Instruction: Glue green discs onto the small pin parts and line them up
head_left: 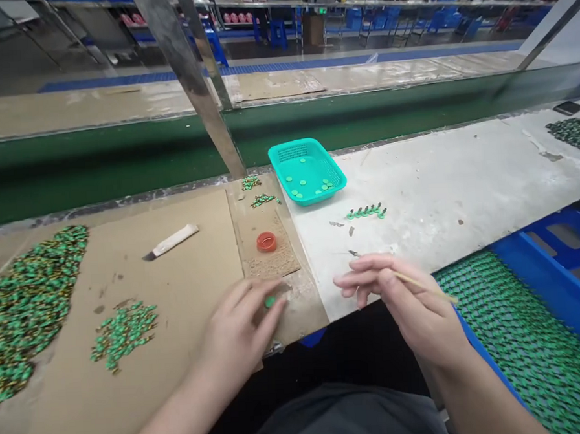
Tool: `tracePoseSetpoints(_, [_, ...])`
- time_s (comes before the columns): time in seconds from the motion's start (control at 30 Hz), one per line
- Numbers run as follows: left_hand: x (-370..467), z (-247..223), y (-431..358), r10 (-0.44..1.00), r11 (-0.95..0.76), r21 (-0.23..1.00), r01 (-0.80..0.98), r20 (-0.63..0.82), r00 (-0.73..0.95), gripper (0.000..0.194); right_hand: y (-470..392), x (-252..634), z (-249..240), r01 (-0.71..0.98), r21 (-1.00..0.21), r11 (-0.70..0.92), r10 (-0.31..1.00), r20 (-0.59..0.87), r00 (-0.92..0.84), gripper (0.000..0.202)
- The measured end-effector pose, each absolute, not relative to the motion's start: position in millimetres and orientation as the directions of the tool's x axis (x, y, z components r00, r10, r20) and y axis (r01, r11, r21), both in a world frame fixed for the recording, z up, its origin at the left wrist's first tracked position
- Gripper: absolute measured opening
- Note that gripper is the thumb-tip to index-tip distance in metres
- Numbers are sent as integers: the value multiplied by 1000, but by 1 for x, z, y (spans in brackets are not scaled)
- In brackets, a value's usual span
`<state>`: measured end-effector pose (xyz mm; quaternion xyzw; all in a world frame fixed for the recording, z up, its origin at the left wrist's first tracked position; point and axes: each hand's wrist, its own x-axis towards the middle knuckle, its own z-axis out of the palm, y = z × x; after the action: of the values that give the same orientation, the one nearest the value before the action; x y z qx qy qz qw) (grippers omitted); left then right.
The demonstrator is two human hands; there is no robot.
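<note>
My left hand [244, 320] is curled at the near edge of the table, a small round green disc [270, 301] between its thumb and fingers. My right hand [405, 288] pinches a thin brush, its yellowish handle [427, 287] passing over the hand and its dark tip [354, 253] pointing left above the white surface. An orange-red cap [266, 241] with a hollow top sits on a cardboard piece just beyond my left hand. Past the right hand stands a short row of green discs with dark upright pieces [366, 212].
A turquoise basket [313, 196] holds several green discs. Piles of small green-and-gold pieces [36, 295] [123, 332] and a flat white-handled brush [172, 242] lie left. A blue bin [550, 274] of green pieces stands low right. A metal post [190, 73] rises behind.
</note>
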<state>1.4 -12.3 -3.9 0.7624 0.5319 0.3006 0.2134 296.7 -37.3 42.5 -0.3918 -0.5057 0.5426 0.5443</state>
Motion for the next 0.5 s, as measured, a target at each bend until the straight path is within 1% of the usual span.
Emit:
tracePoseSetpoints(0.1, [-19,-2,-27,896,-429,571,700,367,250,18,-26,286,36,-105,-980,170,985,173,-23,34])
tracePoseSetpoints(0.17, [-28,-1,-32,871,-480,515,710,379,313,19,-22,281,30,-6,-978,209,978,209,4,35])
tracePoseSetpoints(0.23, [-29,-2,-31,852,-512,456,728,375,365,25,-19,276,24,84,-971,224,974,227,21,36])
tracePoseSetpoints(0.3, [-25,-6,-25,849,-517,421,745,365,383,25,-16,269,20,104,-971,214,976,218,20,36])
tracePoseSetpoints(0.4, [-15,-10,-14,851,-517,439,735,355,387,20,-11,258,17,89,-973,213,976,217,35,37])
tracePoseSetpoints(0.5, [-10,-11,-12,856,-515,496,699,345,386,25,-6,252,14,67,-974,214,975,218,51,38])
